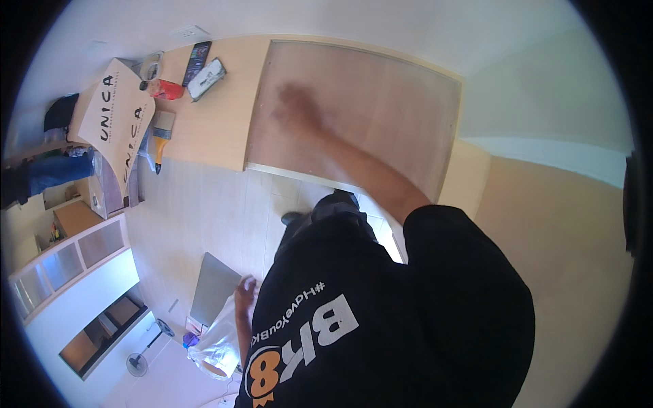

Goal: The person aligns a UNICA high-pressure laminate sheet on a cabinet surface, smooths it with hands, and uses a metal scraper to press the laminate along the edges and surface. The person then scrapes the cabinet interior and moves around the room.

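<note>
My right hand (299, 109), smeared by motion, is over a flat brownish board (388, 102) bordered by pale wood edging. Whether it touches the board, or holds anything, I cannot make out. Down at my left side, my left hand (245, 292) has its fingers loosely bent and apart, with nothing seen in them. It is beside the corner of a grey sheet (214, 285); contact between them is unclear. On the pale wood top left of the board are a wide paintbrush (162, 132) with an orange handle, a red bottle (163, 89), a dark phone (197, 62) and a whitish rectangular block (206, 79).
A curled laminate sheet (119, 115) with dark lettering covers the top's left end, near a tape roll (151, 66). Another person's blue-clad leg (60, 170) shows at far left. A clear plastic bag (221, 340) and a fan (137, 364) stand lower left. Walls border the board.
</note>
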### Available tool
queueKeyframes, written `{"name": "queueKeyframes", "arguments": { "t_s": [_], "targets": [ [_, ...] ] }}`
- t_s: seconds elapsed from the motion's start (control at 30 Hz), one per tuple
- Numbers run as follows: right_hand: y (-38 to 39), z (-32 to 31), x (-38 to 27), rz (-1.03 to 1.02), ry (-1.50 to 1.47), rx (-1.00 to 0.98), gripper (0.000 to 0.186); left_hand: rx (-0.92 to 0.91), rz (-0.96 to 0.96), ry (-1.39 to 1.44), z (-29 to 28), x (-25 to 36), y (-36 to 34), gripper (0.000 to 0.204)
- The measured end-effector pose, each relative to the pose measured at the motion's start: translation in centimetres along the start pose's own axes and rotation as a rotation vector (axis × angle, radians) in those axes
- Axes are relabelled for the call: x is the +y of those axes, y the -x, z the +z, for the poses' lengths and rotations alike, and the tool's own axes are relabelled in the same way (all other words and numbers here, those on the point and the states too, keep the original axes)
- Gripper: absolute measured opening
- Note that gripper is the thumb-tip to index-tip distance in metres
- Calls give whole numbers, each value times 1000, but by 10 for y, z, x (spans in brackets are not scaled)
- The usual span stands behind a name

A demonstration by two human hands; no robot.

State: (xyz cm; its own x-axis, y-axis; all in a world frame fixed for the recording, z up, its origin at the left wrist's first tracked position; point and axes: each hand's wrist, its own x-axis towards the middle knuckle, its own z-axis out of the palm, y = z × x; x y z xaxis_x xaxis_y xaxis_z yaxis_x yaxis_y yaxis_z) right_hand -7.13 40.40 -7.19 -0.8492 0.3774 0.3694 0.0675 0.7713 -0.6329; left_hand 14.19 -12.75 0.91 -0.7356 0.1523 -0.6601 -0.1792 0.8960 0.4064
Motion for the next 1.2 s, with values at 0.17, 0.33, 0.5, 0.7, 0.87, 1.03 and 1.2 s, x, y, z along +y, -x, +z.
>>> {"name": "queueKeyframes", "arguments": {
  "t_s": [0.17,0.33,0.5,0.7,0.87,1.03,1.2],
  "targets": [
    [-86,-42,97,92,362,-161,71,-59,-166,1,44,-75,79,37],
    [-36,16,32,-85,564,-292,76,-47,-327,114,64,-86,126,37],
    [138,41,-153,-143,169,-954,90,30,-338,305,77,-58,85,43],
    [157,52,-218,-763,-440,-1208,52,129,-333,672,77,-43,25,48],
    [87,64,-319,-655,-572,-597,42,112,-62,1396,42,33,-54,63],
    [144,52,-384,-1086,-456,-980,50,-452,1054,2274,-4,80,-85,67],
    [179,95,-259,-792,-122,-1128,69,-222,821,2519,-56,3,0,65]
  ]
}}
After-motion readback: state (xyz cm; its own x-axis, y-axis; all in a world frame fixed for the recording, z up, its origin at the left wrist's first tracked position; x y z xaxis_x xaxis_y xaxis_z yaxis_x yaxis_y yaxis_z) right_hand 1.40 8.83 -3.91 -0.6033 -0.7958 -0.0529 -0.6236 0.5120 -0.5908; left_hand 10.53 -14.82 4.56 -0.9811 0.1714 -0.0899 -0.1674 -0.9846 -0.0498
